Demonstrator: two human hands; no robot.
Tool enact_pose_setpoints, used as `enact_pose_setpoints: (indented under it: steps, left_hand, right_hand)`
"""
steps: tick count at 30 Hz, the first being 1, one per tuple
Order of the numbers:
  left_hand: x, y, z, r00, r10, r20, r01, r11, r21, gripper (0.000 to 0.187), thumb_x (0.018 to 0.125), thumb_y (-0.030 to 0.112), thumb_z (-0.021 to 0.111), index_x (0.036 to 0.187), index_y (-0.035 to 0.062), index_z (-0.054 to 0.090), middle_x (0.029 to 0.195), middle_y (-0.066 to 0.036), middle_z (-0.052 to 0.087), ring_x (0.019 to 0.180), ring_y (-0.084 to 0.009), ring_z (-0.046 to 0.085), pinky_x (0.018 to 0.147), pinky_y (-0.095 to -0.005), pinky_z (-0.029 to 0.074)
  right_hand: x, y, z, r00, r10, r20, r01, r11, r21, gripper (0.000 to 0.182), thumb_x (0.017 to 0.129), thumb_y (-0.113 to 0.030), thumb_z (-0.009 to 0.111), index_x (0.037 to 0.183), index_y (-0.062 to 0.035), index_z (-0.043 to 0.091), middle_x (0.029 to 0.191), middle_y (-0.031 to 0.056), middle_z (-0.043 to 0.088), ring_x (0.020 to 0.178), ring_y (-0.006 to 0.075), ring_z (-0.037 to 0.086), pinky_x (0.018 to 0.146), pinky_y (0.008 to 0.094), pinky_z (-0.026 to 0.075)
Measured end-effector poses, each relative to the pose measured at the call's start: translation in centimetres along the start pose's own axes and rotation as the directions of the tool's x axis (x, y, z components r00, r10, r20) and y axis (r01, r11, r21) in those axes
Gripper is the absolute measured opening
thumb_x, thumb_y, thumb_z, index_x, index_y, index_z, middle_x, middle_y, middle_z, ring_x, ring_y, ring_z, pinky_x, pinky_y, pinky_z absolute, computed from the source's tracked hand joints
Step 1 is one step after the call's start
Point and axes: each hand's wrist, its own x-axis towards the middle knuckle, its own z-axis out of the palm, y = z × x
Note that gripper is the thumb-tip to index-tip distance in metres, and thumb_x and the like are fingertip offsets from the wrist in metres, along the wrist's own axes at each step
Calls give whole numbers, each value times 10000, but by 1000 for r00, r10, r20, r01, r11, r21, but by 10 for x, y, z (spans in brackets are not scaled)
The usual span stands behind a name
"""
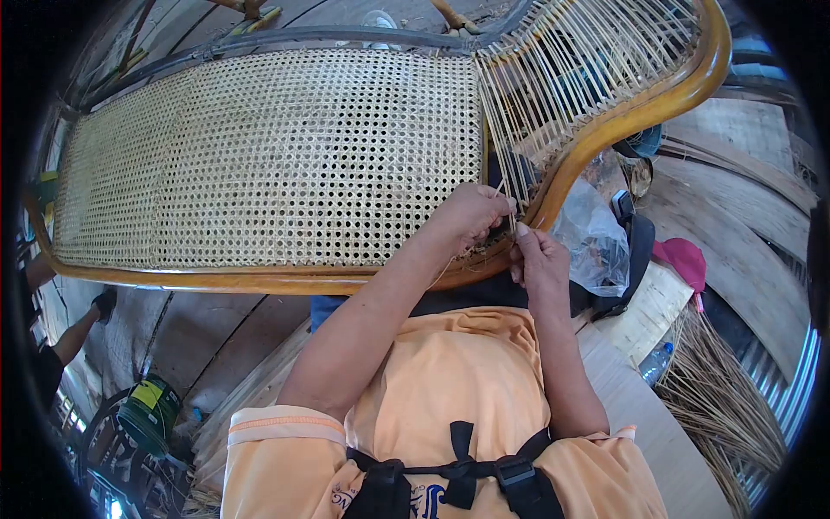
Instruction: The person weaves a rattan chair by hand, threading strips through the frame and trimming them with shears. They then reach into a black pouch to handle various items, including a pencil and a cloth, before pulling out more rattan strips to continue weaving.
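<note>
A wooden-framed piece of furniture with a woven cane panel lies across my front. Pale cane strands run side by side over its curved right end. My left hand is at the corner where panel and strands meet, its fingers pinched on a cane strand. Just right of it, by the inner edge of the varnished frame, my right hand has thumb and forefinger closed at the strand's lower end. The fingertips partly hide the strand and the holes there.
A clear plastic bag, a black bag and a pink cap are at the right. Beyond them lies a bundle of cane strips. A dark green bucket stands lower left, near another person's arm.
</note>
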Motion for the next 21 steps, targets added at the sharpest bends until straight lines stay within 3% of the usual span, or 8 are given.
enact_pose_setpoints:
  steps: [4,7,10,12,15,16,19,21]
  left_hand:
    - [1,0,0,1000,-10,-1,10,1000,-19,158,840,228,640,810,83,588,619,31,490,392,-45,351,356,-212,235]
    - [1,-2,-1,1000,9,6,-9,1000,-12,172,854,239,630,830,72,595,627,34,489,417,-45,368,369,-207,256]
    - [-1,-8,-2,993,121,-5,-121,992,-20,196,875,249,606,889,53,610,625,45,483,449,-43,389,393,-198,281]
    - [-14,-10,-1,974,215,-79,-218,975,-40,224,892,253,582,941,37,619,621,49,479,465,-41,397,416,-190,294]
    - [-23,-20,-14,918,341,-201,-311,936,168,273,911,265,552,976,10,624,624,35,496,483,-37,402,441,-197,319]
    - [-32,-13,-14,916,311,-253,-222,919,324,309,907,272,524,871,-22,613,585,-71,520,536,-142,517,542,-308,428]
    - [-33,-23,-18,824,520,-226,-357,785,506,307,906,276,526,920,-18,615,623,-81,560,602,-148,554,600,-298,453]
    - [-35,-21,-19,857,460,-234,-308,819,483,303,904,279,529,931,-11,611,664,-89,587,617,-149,560,620,-296,462]
  right_hand:
    - [4,1,-2,1000,-25,-7,23,974,-224,244,888,-227,585,883,7,654,602,53,577,471,126,522,451,270,405]
    - [3,1,-1,961,-274,-40,200,786,-585,215,863,-222,580,856,-18,648,661,160,619,588,286,609,554,354,465]
    - [4,-18,-3,983,-182,-8,122,688,-716,204,844,-224,558,829,-35,633,751,218,608,742,392,603,657,424,476]
    - [6,-18,-5,978,-208,12,145,635,-759,220,843,-231,542,804,-30,621,760,219,614,751,393,603,661,439,477]
    - [9,-20,-7,982,-187,29,135,583,-801,231,842,-238,530,800,-28,617,766,218,618,762,395,604,673,458,477]
    - [10,-21,-7,984,-174,37,132,570,-811,233,842,-240,527,804,-28,618,767,217,619,766,396,605,679,464,476]
    - [9,-24,-6,980,-194,54,154,555,-818,225,838,-237,531,813,-30,615,775,216,621,775,396,605,689,464,478]
    - [10,-25,-5,984,-175,47,136,544,-828,224,839,-237,532,820,-30,615,784,218,621,779,398,605,696,464,480]
